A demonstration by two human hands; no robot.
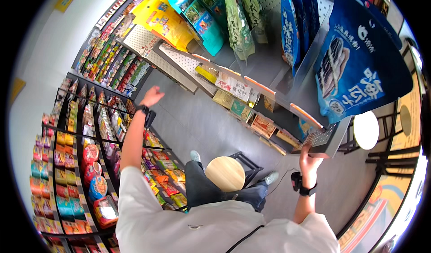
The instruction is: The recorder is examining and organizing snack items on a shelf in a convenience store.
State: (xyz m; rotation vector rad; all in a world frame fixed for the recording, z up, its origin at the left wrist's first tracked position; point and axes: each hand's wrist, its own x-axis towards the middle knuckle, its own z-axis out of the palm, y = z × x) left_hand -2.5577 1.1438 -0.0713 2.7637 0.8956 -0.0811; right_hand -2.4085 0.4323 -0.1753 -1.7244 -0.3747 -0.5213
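Observation:
My left hand (153, 96) is raised over the aisle with loosely bent fingers and nothing visible in it. It is nearest the left snack racks. At the end of the gondola shelf on the right, my right hand (309, 162) grips the lower corner of the perforated metal shelf (318, 140); some fingers are hidden. Above that hand hangs a large blue sunflower seed bag (357, 68). Farther along the same shelf stand narrow blue bags (289, 27), green bags (239, 27), teal bags (202, 17) and a yellow bag (168, 24).
A round wooden stool (225, 174) with black legs stands between my legs on the grey floor (188, 118). Racks of packaged snacks (67, 172) line the left side. Boxes (264, 125) fill the lower right shelf. A white round stool (366, 130) stands beyond my right hand.

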